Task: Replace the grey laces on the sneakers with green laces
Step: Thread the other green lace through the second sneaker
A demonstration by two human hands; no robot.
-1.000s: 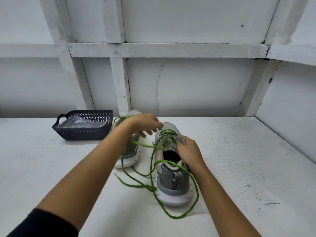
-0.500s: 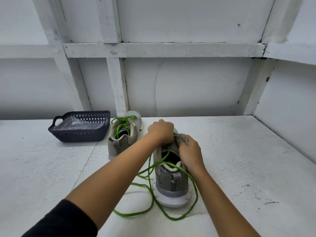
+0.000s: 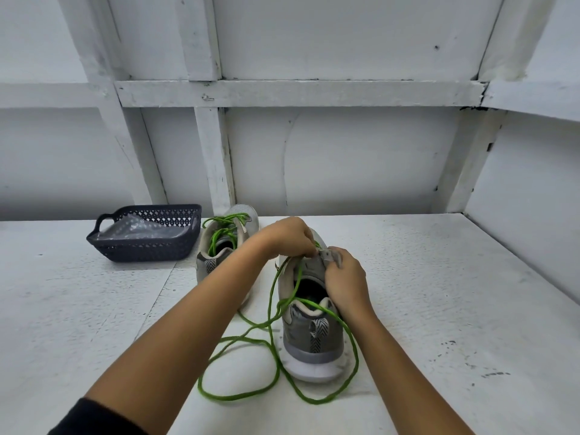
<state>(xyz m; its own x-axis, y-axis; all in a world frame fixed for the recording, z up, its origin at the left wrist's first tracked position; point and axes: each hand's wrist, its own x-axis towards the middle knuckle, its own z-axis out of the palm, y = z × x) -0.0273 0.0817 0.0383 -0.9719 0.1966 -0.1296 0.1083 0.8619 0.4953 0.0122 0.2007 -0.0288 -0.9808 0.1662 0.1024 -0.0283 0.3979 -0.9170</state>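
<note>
Centrally, the near sneaker (image 3: pixel 310 340) is seen heel-first on the rough, speckled white table (image 3: pixel 439 293). It has a grey mesh upper, a smooth white sole and a chevron-striped heel tab. A thin, round green lace (image 3: pixel 273 350) is threaded at its top and trails in slack loops onto the table. The lace is pinched by the curled left hand (image 3: pixel 288 237). The shoe is gripped at its tongue by the right hand (image 3: pixel 345 277), and the two hands nearly touch. The far sneaker (image 3: pixel 216 262), laced in green, stands beside a dark perforated basket (image 3: pixel 141 249). A second earlier the left hand was held over the far sneaker with the lace drawn taut; it has since been brought across.
</note>
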